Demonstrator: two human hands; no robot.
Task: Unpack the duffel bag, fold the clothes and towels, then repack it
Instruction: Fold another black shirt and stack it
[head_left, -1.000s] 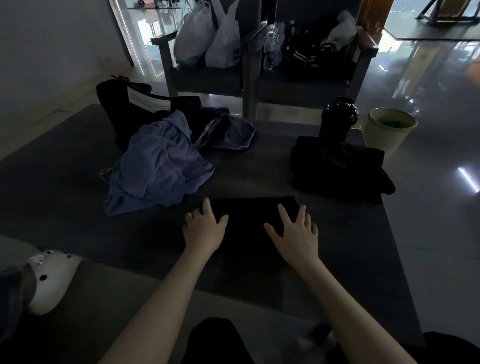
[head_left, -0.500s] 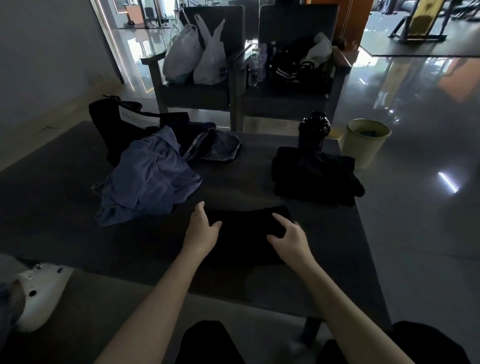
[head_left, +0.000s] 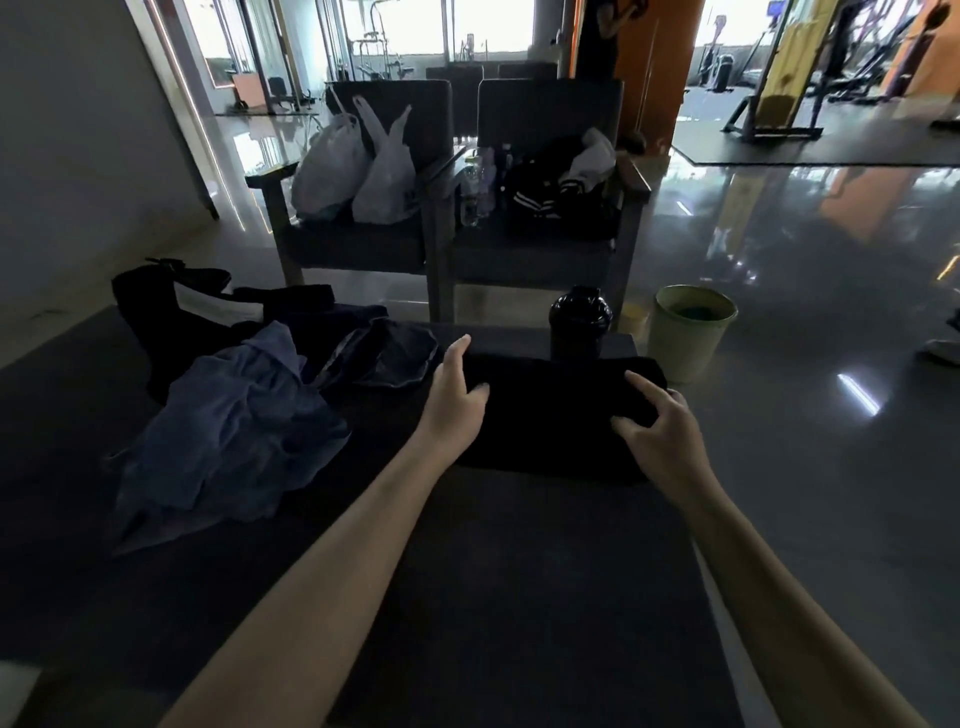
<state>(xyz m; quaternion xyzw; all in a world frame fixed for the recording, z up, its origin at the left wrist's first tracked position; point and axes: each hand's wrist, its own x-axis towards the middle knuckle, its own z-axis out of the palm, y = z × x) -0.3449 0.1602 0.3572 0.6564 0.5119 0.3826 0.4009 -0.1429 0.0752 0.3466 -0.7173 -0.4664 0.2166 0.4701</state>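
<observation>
A folded black garment (head_left: 550, 415) lies at the table's far right, on top of other dark folded clothes that I cannot tell apart from it. My left hand (head_left: 454, 402) grips its left edge, thumb on top. On its right part, my right hand (head_left: 660, 431) holds it with bent fingers. A crumpled blue garment (head_left: 234, 431) is heaped at the left. Behind that sits the black duffel bag (head_left: 156, 312), open, with a white label. A dark blue piece (head_left: 400, 358) lies beside the bag.
A black shaker bottle (head_left: 579, 322) stands just behind the black garment. The dark table (head_left: 519, 571) ends just right of my right hand. A pale green bin (head_left: 691, 332) stands on the floor there. Two chairs (head_left: 363, 249) with bags and clothes stand behind the table.
Both hands went from resting flat on the black garment to gripping its sides, then carried it from the table's near middle to the far right by the bottle.
</observation>
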